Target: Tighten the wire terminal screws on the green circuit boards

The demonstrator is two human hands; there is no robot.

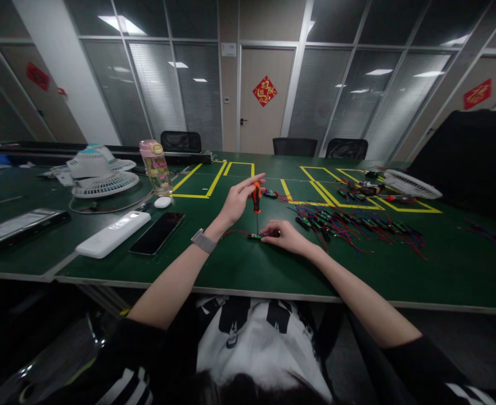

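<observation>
My left hand (236,201) is closed around the handle of an orange and black screwdriver (256,197). The screwdriver stands upright, its shaft pointing down to a small green circuit board (254,237) on the table. With its fingertips, my right hand (285,236) pinches the right end of that board. A red wire runs left from the board. Whether the tip sits in a screw is too small to tell. Behind the screwdriver lies another small board (270,193) with red and blue wires.
To my right lies a pile of wired circuit boards (357,222). On the left are a black phone (157,233), a white power bank (113,234), a white earbud case (162,202), a pink-capped bottle (157,169) and a white fan (104,174). Yellow tape (332,194) marks the green table (231,270).
</observation>
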